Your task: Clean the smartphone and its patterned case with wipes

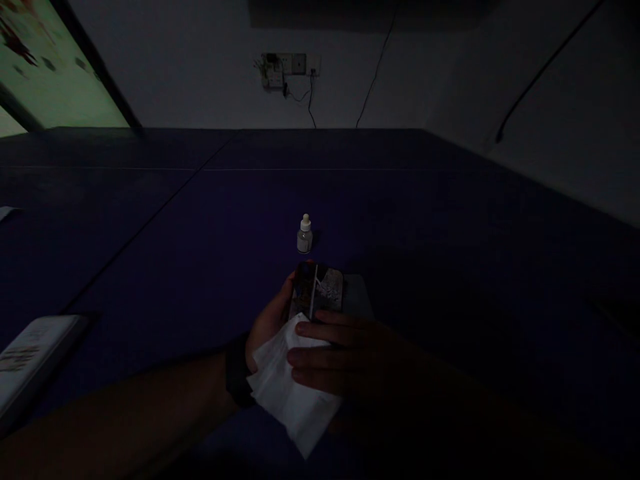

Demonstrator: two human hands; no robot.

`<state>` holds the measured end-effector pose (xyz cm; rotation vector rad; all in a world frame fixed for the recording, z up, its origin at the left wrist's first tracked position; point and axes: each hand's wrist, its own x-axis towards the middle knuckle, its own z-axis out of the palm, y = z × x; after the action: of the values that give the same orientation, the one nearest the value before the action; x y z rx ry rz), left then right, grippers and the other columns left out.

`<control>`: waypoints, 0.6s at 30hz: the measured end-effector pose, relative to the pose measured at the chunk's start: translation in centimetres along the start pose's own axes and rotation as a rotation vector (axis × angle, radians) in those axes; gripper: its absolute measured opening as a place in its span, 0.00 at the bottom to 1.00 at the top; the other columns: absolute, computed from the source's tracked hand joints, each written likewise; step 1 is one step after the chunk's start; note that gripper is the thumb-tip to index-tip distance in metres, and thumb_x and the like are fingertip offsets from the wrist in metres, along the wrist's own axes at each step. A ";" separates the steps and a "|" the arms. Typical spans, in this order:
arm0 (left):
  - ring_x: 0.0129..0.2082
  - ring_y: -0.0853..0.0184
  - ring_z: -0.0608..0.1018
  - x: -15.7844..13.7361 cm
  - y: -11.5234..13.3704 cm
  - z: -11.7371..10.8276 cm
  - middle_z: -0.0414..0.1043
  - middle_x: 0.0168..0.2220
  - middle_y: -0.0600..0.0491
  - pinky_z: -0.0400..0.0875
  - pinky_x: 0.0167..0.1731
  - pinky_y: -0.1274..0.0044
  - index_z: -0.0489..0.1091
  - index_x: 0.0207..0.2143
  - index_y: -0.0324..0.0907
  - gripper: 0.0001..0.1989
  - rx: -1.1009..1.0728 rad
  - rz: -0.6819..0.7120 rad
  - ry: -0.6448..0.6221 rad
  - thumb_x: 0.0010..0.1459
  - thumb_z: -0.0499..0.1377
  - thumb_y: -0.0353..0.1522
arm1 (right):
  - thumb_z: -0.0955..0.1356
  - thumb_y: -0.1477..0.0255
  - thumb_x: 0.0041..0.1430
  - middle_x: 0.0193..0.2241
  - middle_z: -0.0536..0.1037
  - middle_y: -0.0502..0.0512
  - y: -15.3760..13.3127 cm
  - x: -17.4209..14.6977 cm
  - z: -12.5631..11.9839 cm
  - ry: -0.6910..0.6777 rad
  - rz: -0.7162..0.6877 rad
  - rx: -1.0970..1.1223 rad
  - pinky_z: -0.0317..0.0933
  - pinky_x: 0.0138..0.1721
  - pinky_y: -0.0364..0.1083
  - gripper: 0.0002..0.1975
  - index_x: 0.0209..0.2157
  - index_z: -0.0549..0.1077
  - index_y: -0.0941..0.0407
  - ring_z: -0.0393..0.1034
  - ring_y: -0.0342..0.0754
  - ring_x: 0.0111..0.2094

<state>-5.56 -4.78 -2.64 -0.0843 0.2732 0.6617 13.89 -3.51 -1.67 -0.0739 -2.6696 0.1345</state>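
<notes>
In dim light, my left hand [273, 321] is wrapped round a dark phone [327, 287] from its left side. The phone's upper face shows a pale streak and a patchy picture or reflection; I cannot tell which. A white tissue [295, 400] lies over the phone's lower part and hangs down towards me. My right hand [335, 353] holds the tissue against the phone, its fingers stretched across it and pointing left. The right thumb is hidden. Just beyond the phone stands a small dropper bottle [305, 239] with a white cap, upright and touched by neither hand.
A flat grey thing [359, 293] lies on the dark blue table [240, 220] behind the right hand. At the left edge is a white box [30, 353] with lettering. Sockets with cables [285, 70] are on the wall beyond. A dark wristband [239, 370] circles my left wrist.
</notes>
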 end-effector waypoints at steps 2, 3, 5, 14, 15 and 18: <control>0.12 0.79 0.58 0.0 -0.1 0.1 0.59 0.19 0.62 0.57 0.13 0.84 0.70 0.35 0.40 0.23 0.004 0.041 -0.006 0.60 0.63 0.52 | 0.64 0.64 0.72 0.60 0.78 0.54 -0.2 -0.2 -0.2 0.048 0.034 -0.030 0.48 0.73 0.54 0.20 0.58 0.73 0.60 0.55 0.50 0.72; 0.14 0.77 0.62 -0.1 -0.1 0.2 0.62 0.21 0.60 0.62 0.16 0.84 0.71 0.37 0.39 0.24 0.010 0.070 0.006 0.60 0.63 0.52 | 0.64 0.65 0.73 0.59 0.78 0.55 -0.3 -0.2 -0.3 0.082 0.086 -0.055 0.48 0.73 0.53 0.19 0.58 0.74 0.61 0.56 0.50 0.71; 0.18 0.76 0.67 -0.1 0.1 0.2 0.65 0.24 0.58 0.67 0.21 0.84 0.71 0.40 0.37 0.23 -0.009 0.090 0.031 0.62 0.63 0.50 | 0.64 0.62 0.74 0.61 0.76 0.58 -0.6 0.0 -0.2 0.113 0.168 -0.097 0.49 0.73 0.53 0.23 0.60 0.72 0.63 0.55 0.51 0.71; 0.14 0.77 0.67 0.0 0.1 0.1 0.64 0.20 0.58 0.61 0.14 0.86 0.70 0.36 0.38 0.27 -0.083 -0.007 -0.023 0.63 0.57 0.56 | 0.66 0.55 0.71 0.60 0.78 0.58 -0.5 0.1 -0.4 0.045 0.047 -0.120 0.51 0.72 0.54 0.27 0.59 0.73 0.62 0.59 0.52 0.70; 0.16 0.75 0.71 0.0 0.2 0.1 0.67 0.22 0.56 0.65 0.17 0.85 0.71 0.39 0.37 0.29 -0.075 0.031 0.020 0.64 0.55 0.56 | 0.66 0.54 0.71 0.60 0.77 0.58 -0.4 0.0 -0.5 0.065 0.078 -0.141 0.51 0.72 0.54 0.28 0.60 0.72 0.63 0.59 0.52 0.70; 0.13 0.77 0.68 0.0 0.2 0.0 0.65 0.20 0.57 0.63 0.14 0.87 0.71 0.36 0.36 0.29 -0.093 0.004 0.028 0.65 0.55 0.55 | 0.63 0.51 0.72 0.63 0.74 0.57 -0.4 0.2 -0.3 0.038 0.082 -0.173 0.53 0.72 0.53 0.32 0.63 0.70 0.62 0.58 0.53 0.70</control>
<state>-5.71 -4.59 -2.68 -0.1819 0.2698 0.6780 13.84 -3.86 -1.24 -0.2383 -2.6354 -0.0716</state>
